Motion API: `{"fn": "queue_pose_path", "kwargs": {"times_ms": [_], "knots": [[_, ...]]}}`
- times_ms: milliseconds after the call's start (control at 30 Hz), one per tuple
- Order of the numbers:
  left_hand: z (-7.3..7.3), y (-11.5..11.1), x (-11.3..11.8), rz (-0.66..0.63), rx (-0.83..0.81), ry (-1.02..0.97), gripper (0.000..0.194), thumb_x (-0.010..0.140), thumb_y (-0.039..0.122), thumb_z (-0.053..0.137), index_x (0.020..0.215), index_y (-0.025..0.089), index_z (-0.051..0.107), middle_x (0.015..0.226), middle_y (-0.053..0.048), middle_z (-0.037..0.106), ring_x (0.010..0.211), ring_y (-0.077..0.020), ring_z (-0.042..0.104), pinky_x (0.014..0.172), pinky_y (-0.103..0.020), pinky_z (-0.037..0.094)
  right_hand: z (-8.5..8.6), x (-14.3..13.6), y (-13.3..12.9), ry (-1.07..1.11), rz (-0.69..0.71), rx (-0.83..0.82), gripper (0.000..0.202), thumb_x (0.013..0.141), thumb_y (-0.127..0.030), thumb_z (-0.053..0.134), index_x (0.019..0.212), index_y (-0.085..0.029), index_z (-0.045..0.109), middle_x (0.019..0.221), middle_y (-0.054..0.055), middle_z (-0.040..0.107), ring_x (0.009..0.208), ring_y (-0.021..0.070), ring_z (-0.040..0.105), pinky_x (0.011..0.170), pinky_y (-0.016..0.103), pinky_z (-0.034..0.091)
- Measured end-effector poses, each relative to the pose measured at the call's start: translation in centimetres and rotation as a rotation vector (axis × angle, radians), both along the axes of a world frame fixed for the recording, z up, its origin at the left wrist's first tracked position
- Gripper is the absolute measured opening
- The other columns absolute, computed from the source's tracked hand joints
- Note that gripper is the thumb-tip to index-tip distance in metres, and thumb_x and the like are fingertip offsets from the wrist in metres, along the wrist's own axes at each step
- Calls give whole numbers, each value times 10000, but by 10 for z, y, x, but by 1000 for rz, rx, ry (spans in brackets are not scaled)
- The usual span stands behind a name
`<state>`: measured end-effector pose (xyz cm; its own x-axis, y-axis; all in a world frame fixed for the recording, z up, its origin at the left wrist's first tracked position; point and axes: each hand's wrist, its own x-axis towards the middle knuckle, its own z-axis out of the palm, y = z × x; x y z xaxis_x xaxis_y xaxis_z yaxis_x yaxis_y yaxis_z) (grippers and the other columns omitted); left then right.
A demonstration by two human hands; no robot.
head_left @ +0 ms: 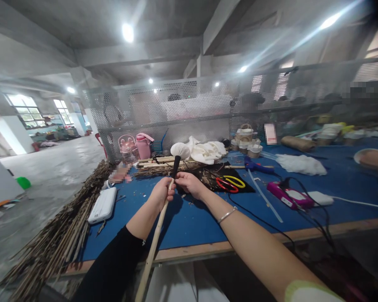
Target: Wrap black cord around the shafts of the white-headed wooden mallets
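A long pale wooden stick (pixel 156 239) slants up from the bottom edge, its upper part wound with black wrapping (pixel 176 165). At its top is a white rounded head (pixel 180 150). My left hand (pixel 162 193) is closed around the stick just below the wrapping. Close beside it, my right hand (pixel 190 183) pinches at the lower end of the wrapping; the fingertips are partly hidden. Behind the hands lie a bundle of thin sticks (pixel 157 167) and a crumpled white cloth (pixel 209 152). Scissors with red and yellow handles (pixel 231 183) rest on black material to the right.
Dry brown stalks (pixel 67 226) cover the table's left edge beside a white power bank (pixel 103 205). To the right are a blue glue gun (pixel 258 165), a purple power strip (pixel 290 196) with cables, and white fluff (pixel 302 164). Another person's hand (pixel 374 159) shows far right.
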<state>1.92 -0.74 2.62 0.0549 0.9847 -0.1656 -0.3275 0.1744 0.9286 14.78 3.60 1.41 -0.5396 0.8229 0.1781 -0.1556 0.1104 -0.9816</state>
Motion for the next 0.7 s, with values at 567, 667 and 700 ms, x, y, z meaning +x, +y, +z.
{"fn": "queue_pose_path", "kwargs": {"times_ms": [567, 667, 700], "knots": [[-1, -3, 3, 61, 88, 303, 94, 712, 259, 488, 701, 181, 437, 521, 57, 421, 353, -43, 325, 322, -154, 189, -1, -2, 0, 74, -80, -160, 415, 555, -155, 583, 948, -212, 464, 766, -30, 558, 636, 104, 531, 559, 217, 399], [-4, -2, 2, 102, 96, 343, 98, 710, 256, 491, 681, 185, 428, 514, 54, 434, 361, -52, 346, 326, -161, 202, -4, -3, -3, -91, -59, -143, 227, 576, -162, 568, 789, -177, 490, 571, -48, 490, 469, 78, 432, 450, 199, 318], [-5, -1, 1, 114, 95, 350, 100, 709, 257, 494, 684, 187, 428, 514, 54, 439, 363, -55, 351, 327, -162, 206, -4, -3, -3, -155, -70, -130, 153, 592, -175, 562, 724, -171, 485, 518, -56, 450, 423, 66, 374, 416, 196, 267]]}}
